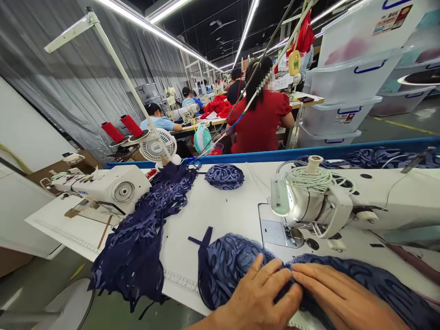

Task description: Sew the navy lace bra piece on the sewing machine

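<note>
A navy patterned bra [230, 259] lies spread on the white table at the front, its two cups to either side of my hands. My left hand [263, 293] is closed on the middle of the bra, fingers bent and pressing the cloth. Against it, from the right, my right hand [340, 293] grips the same middle part, its fingers pressed together. The fingertips meet there and hide what is between them. Just beyond my hands, the needle area of a white sewing machine [292, 233] stands apart from the bra.
A long heap of navy cloth pieces [137, 247] hangs over the table's front edge at left. One patterned cup piece [225, 177] lies farther back. A second sewing machine [103, 188] stands at left. Beyond a blue edge [213, 158] sits a person in red [259, 123].
</note>
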The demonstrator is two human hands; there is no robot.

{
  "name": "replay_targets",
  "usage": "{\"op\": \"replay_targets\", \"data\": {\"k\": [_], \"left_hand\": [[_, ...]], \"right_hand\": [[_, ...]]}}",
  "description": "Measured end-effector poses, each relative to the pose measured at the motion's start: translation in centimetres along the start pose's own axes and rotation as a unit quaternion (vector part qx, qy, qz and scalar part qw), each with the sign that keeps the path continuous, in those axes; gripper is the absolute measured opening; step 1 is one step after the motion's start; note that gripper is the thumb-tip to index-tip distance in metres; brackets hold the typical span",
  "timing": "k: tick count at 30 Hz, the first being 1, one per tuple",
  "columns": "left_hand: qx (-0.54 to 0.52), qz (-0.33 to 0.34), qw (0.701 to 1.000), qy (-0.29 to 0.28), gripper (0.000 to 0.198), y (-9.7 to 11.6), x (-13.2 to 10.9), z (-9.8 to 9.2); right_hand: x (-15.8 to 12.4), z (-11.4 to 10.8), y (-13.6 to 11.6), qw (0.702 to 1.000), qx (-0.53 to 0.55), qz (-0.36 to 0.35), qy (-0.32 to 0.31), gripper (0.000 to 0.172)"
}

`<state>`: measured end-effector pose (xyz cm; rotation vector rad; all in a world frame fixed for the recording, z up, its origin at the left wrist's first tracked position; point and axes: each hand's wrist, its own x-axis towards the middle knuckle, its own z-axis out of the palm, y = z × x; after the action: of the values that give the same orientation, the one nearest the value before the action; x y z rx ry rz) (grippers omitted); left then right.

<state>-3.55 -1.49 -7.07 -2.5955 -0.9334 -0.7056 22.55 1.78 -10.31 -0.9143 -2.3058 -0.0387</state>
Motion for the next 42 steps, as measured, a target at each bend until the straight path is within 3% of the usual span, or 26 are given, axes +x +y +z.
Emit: {"op": "replay_targets", "data": {"k": [3,7,10,14,17,22,25,29,32,34,42], "left_hand": [[0.005,-0.024,0.999,-0.02,0.081,-0.1,-0.3,0.5],[0.021,-0.031,0.998,-0.041,0.086,-0.2,-1.0,0.9],[0.044,0.009,0.999,0.013,0.081,0.2,-0.5,1.8],[0.04,0.056,0.99,0.121,0.038,1.1,0.5,3.2],[0.037,0.048,0.987,0.15,0.018,1.6,0.6,3.6],[0.029,0.019,0.986,0.165,0.01,2.5,0.1,4.7],[0.044,-0.009,0.982,0.186,0.008,3.4,-0.1,6.1],[0.038,-0.042,0.984,0.172,0.015,4.5,0.0,7.1],[0.028,-0.093,0.967,0.235,0.014,4.6,0.3,6.5],[0.031,-0.077,0.965,0.248,0.011,4.4,0.4,5.7],[0.037,-0.022,0.984,0.176,0.01,3.4,1.0,2.3]], "right_hand": [[2.2,-0.7,-0.3,0.999,-0.021,-0.033,-0.012,0.038],[3.8,-1.4,-0.5,0.999,-0.023,-0.023,-0.006,0.03],[5.1,-1.3,-0.7,1.0,-0.011,-0.02,0.003,0.032],[6.5,-0.3,-0.8,1.0,0.012,0.005,-0.026,0.02],[6.6,0.0,-0.7,0.996,0.046,0.044,-0.061,0.011],[6.3,0.2,-0.8,0.987,0.099,0.079,-0.1,0.008],[6.1,0.8,-1.2,0.985,0.115,0.095,-0.092,0.015],[6.1,1.5,-1.5,0.983,0.133,0.1,-0.081,0.02],[6.3,1.3,-1.4,0.981,0.144,0.096,-0.083,0.021],[6.4,1.1,-1.3,0.98,0.151,0.098,-0.084,0.021],[7.0,0.8,-0.6,0.978,0.136,0.138,-0.078,0.01]]}}
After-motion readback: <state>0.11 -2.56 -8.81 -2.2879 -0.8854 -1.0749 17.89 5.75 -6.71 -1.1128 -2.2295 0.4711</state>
